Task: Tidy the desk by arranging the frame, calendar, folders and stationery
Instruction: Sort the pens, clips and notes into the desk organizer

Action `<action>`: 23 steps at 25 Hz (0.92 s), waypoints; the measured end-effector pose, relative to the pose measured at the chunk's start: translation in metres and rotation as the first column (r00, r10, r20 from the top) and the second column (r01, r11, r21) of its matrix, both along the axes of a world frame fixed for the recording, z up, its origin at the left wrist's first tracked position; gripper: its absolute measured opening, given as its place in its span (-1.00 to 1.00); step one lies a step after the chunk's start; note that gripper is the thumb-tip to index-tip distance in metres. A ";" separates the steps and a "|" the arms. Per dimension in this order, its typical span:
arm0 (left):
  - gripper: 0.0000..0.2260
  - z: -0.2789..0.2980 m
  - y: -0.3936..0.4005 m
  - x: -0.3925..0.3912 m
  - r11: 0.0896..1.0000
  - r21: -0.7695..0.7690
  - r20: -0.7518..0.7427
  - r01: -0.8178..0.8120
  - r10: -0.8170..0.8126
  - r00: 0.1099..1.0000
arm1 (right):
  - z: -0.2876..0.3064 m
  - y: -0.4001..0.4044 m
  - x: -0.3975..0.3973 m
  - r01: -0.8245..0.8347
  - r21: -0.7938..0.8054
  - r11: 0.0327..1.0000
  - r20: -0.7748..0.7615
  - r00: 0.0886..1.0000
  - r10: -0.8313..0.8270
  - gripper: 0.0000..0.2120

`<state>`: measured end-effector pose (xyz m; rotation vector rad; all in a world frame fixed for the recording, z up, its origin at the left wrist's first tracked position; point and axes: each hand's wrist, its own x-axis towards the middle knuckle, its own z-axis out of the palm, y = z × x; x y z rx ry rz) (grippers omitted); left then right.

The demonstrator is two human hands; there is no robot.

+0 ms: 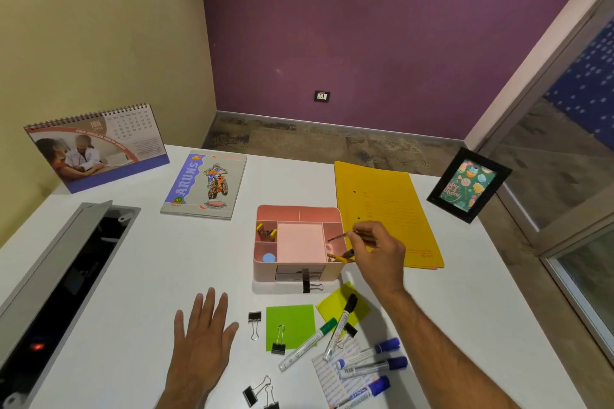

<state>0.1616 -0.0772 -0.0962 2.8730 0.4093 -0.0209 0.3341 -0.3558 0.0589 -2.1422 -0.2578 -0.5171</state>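
Observation:
A pink desk organiser (262, 271) stands mid-desk with pink sticky notes (300, 242) in its middle compartment. My right hand (377, 252) hovers over its right compartment, pinching a thin binder clip (342, 237); another clip with yellow lies below it. My left hand (202, 339) rests flat and open on the desk. The desk calendar (99, 149) stands back left, a notebook (206, 184) lies beside it, yellow folders (385, 206) lie to the right, and a black photo frame (468, 184) stands at the right edge.
Near the front lie green (294, 322) and yellow (332, 304) sticky notes, several markers (342, 325) and several black binder clips (254, 324). An open cable tray (66, 279) is sunk into the desk at left. The desk (465, 292) ends close on the right.

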 end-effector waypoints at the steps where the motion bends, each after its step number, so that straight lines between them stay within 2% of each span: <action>1: -0.41 0.000 0.000 0.000 1.000 -0.006 -0.005 0.002 -0.002 1.000 | -0.006 0.000 -0.003 -0.012 -0.011 1.000 -0.031 0.999 0.011 -0.88; 10: -0.42 0.005 0.000 -0.001 1.000 -0.003 -0.047 0.002 -0.003 0.999 | -0.027 -0.002 -0.016 -0.035 -0.003 0.999 -0.123 0.992 0.034 -0.94; 13: -0.42 0.007 0.001 0.000 1.000 -0.010 -0.075 0.007 -0.008 0.997 | -0.031 -0.005 -0.024 -0.068 -0.037 0.997 -0.181 0.982 0.060 -0.73; 16: -0.41 0.008 0.001 0.000 1.000 -0.021 -0.090 0.000 -0.002 0.996 | -0.034 -0.008 -0.035 -0.056 0.020 0.998 -0.227 0.972 0.059 -0.48; 21: -0.39 0.005 -0.001 0.002 0.999 -0.033 -0.074 0.012 -0.015 0.997 | -0.041 -0.016 -0.053 0.080 0.117 0.990 -0.321 0.946 -0.039 -0.47; 23: -0.41 0.009 -0.003 0.005 1.000 -0.026 -0.047 -0.015 0.014 0.999 | -0.045 -0.021 -0.059 0.142 0.136 0.980 -0.347 0.934 -0.087 -0.56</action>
